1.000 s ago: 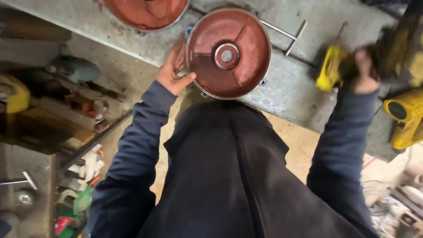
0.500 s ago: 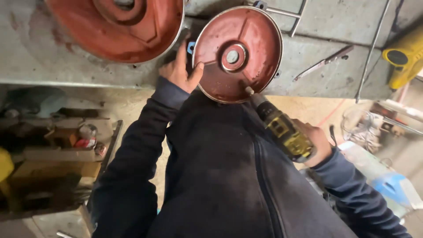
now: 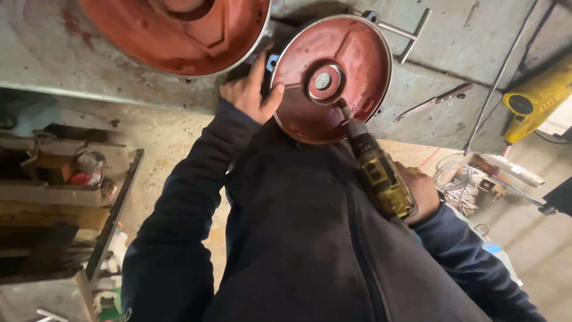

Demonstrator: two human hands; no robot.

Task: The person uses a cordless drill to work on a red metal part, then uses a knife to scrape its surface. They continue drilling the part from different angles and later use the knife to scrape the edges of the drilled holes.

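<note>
Gripping yellow drill (image 3: pixel 381 176) right-handed (image 3: pixel 420 191), left hand (image 3: pixel 250 92) steadying red disc (image 3: pixel 330 77) frame centre-top; bit on disc, fastening looks unfinished.

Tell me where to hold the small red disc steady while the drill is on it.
Grip the small red disc by its left rim, coming from the left, where the left hand already sits. The rim is thin and raised, and that side stays away from the drill, held by the right hand, which comes in from the lower right.

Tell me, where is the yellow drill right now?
The yellow drill is in the right hand, right of centre, its tip touching the red round cover on the grey workbench.
</note>
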